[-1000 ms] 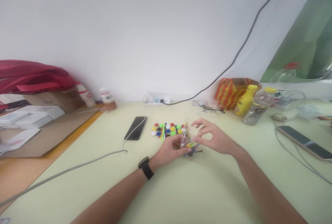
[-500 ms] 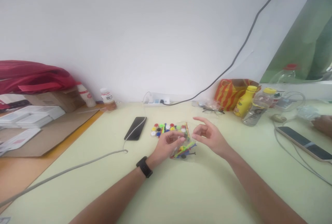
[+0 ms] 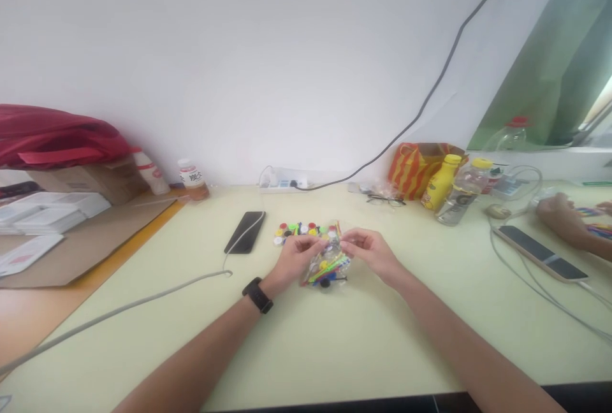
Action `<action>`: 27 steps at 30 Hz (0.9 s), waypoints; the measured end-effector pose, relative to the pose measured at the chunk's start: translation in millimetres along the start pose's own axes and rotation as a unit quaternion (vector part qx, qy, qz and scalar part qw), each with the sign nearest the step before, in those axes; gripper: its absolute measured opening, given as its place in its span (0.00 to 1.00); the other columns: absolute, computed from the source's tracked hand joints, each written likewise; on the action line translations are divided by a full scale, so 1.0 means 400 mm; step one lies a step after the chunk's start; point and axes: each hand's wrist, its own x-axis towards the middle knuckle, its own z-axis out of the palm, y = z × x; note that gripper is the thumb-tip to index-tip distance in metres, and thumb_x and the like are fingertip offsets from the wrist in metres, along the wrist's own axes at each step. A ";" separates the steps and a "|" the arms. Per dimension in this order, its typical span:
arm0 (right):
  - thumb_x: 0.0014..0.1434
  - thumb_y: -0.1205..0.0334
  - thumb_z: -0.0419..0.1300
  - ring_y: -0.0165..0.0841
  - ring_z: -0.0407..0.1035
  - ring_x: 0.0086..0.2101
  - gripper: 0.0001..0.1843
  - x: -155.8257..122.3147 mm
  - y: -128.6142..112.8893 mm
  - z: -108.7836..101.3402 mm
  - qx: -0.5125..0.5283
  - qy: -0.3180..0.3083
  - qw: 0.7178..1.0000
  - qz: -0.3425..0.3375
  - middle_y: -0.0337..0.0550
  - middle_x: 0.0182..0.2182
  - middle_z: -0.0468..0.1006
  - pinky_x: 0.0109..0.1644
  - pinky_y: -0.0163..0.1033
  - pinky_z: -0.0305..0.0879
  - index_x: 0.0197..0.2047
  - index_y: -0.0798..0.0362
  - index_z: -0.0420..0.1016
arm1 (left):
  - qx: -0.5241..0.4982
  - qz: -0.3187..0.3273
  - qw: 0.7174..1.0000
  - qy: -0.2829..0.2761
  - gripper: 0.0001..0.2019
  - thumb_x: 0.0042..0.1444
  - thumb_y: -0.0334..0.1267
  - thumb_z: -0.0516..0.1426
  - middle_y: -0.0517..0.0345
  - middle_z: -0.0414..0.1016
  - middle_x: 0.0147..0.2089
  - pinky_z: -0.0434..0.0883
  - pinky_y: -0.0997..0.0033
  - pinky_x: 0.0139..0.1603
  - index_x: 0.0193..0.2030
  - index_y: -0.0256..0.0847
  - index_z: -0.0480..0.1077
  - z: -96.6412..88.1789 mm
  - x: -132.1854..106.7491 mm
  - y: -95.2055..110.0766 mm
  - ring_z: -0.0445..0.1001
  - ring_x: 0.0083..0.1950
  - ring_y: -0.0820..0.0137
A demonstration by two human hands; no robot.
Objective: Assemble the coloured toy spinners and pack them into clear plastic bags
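A small clear plastic bag point(image 3: 329, 268) holding coloured sticks and small round pieces is held just above the pale green table point(image 3: 363, 336). My left hand point(image 3: 292, 260), with a black watch on its wrist, pinches the bag's top edge on the left. My right hand point(image 3: 370, 250) pinches the same edge on the right. Just behind the bag lies a cluster of small coloured caps point(image 3: 302, 231) on the table.
A black phone point(image 3: 245, 231) with a grey cable lies left of the caps. A power strip point(image 3: 283, 183), glasses point(image 3: 386, 200), a striped bag point(image 3: 415, 167) and bottles point(image 3: 454, 196) line the wall. Another person's hand point(image 3: 564, 217) and a second phone point(image 3: 540, 252) are at the right.
My right hand has closed from an open spread onto the bag's top edge. Both hands now pinch the bag. Another person's hand has come into view at the right.
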 end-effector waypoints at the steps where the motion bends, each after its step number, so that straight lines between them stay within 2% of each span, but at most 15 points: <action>1: 0.52 0.44 0.72 0.31 0.68 0.30 0.21 0.000 0.002 0.002 -0.001 0.004 1.000 0.001 0.41 0.31 0.79 0.38 0.40 0.66 0.39 0.54 0.81 | -0.001 -0.001 1.000 0.002 0.16 0.57 0.51 0.66 0.54 0.81 0.32 0.69 0.70 0.36 0.34 0.37 0.82 0.001 0.001 -0.004 0.74 0.33 0.67; 4: 0.52 0.45 0.72 0.31 0.67 0.29 0.20 0.000 0.003 0.004 0.001 0.025 1.000 -0.007 0.40 0.28 0.77 0.37 0.39 0.65 0.35 0.54 0.80 | -0.004 -0.006 1.000 0.004 0.16 0.57 0.50 0.65 0.55 0.80 0.30 0.68 0.70 0.35 0.33 0.37 0.82 0.002 -0.003 -0.004 0.74 0.32 0.67; 7: 0.52 0.46 0.72 0.31 0.66 0.28 0.18 -0.004 -0.001 0.003 0.004 0.011 1.000 -0.009 0.39 0.26 0.75 0.35 0.39 0.64 0.32 0.53 0.78 | -0.008 -0.001 1.000 0.001 0.15 0.59 0.48 0.64 0.54 0.81 0.32 0.70 0.68 0.40 0.32 0.37 0.82 0.005 -0.010 0.011 0.76 0.36 0.65; 11: 0.54 0.47 0.70 0.30 0.65 0.27 0.18 -0.011 -0.006 0.007 -0.001 -0.015 1.000 -0.002 0.38 0.24 0.75 0.35 0.39 0.64 0.29 0.53 0.76 | -0.043 0.020 0.999 0.025 0.11 0.58 0.44 0.66 0.52 0.83 0.40 0.72 0.68 0.46 0.40 0.39 0.82 0.005 -0.013 0.023 0.78 0.43 0.64; 14: 0.56 0.45 0.70 0.32 0.68 0.30 0.18 -0.011 -0.009 0.010 -0.005 0.007 1.000 -0.010 0.41 0.28 0.78 0.38 0.40 0.66 0.34 0.54 0.79 | -0.077 0.013 0.995 0.067 0.11 0.55 0.43 0.68 0.52 0.83 0.40 0.73 0.68 0.46 0.40 0.39 0.82 -0.001 -0.006 0.015 0.78 0.41 0.66; 17: 0.55 0.44 0.70 0.34 0.70 0.32 0.20 -0.007 -0.006 0.006 0.003 0.029 1.000 -0.012 0.43 0.30 0.80 0.39 0.41 0.68 0.40 0.53 0.82 | -0.090 0.001 0.994 0.066 0.11 0.54 0.42 0.68 0.52 0.83 0.37 0.73 0.66 0.46 0.40 0.38 0.82 -0.010 0.000 0.002 0.79 0.40 0.64; 21: 0.54 0.47 0.70 0.34 0.71 0.32 0.22 -0.001 0.005 -0.002 0.044 0.024 0.999 0.010 0.42 0.30 0.80 0.39 0.41 0.67 0.47 0.52 0.83 | -0.111 -0.005 0.992 0.068 0.12 0.55 0.40 0.67 0.52 0.83 0.40 0.73 0.66 0.46 0.45 0.40 0.83 -0.016 0.004 -0.004 0.80 0.39 0.65; 25: 0.53 0.50 0.70 0.33 0.70 0.32 0.17 0.002 0.014 -0.007 0.081 0.029 0.996 0.031 0.45 0.31 0.81 0.39 0.41 0.67 0.42 0.53 0.86 | -0.129 -0.010 0.988 0.086 0.07 0.53 0.39 0.67 0.53 0.83 0.38 0.73 0.66 0.45 0.38 0.40 0.83 -0.015 0.005 0.003 0.80 0.39 0.65; 27: 0.54 0.52 0.69 0.34 0.70 0.33 0.15 0.003 0.018 -0.008 0.086 0.035 0.995 0.027 0.45 0.32 0.81 0.40 0.42 0.67 0.40 0.52 0.86 | -0.124 -0.005 0.989 0.082 0.07 0.54 0.39 0.66 0.52 0.83 0.36 0.72 0.67 0.44 0.38 0.40 0.83 -0.015 0.004 0.006 0.79 0.39 0.65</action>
